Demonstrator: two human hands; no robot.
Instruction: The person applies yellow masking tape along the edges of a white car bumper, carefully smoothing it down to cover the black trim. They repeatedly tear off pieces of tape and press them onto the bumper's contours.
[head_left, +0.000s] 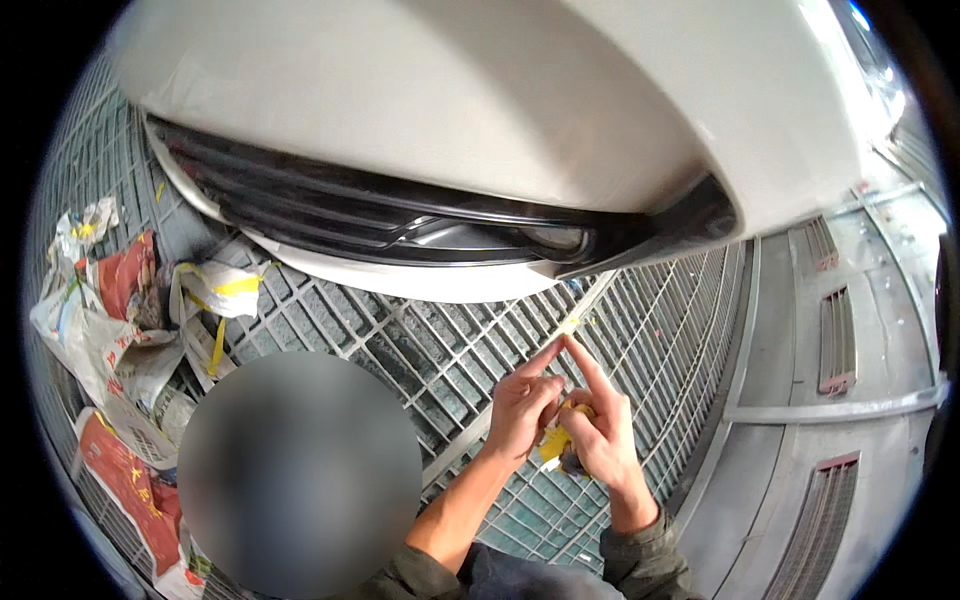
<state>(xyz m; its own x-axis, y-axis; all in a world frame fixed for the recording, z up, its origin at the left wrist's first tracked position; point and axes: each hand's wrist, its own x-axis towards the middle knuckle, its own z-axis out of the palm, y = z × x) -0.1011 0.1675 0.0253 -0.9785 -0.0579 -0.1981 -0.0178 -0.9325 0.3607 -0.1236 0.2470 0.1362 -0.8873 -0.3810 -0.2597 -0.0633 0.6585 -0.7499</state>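
Observation:
My left hand and my right hand are raised together over a metal floor grating, below the front corner of a white car bumper. Both index fingers point up and meet at a small bit of yellow tape pinched between their tips. My right hand also grips a crumpled wad of yellow tape and paper in its palm. The bumper's black grille and a fog lamp recess sit just above the hands.
A heap of crumpled newspaper with strips of yellow tape lies on the grating at the left. A blurred round patch covers the lower left. Grey floor panels with slotted vents run along the right.

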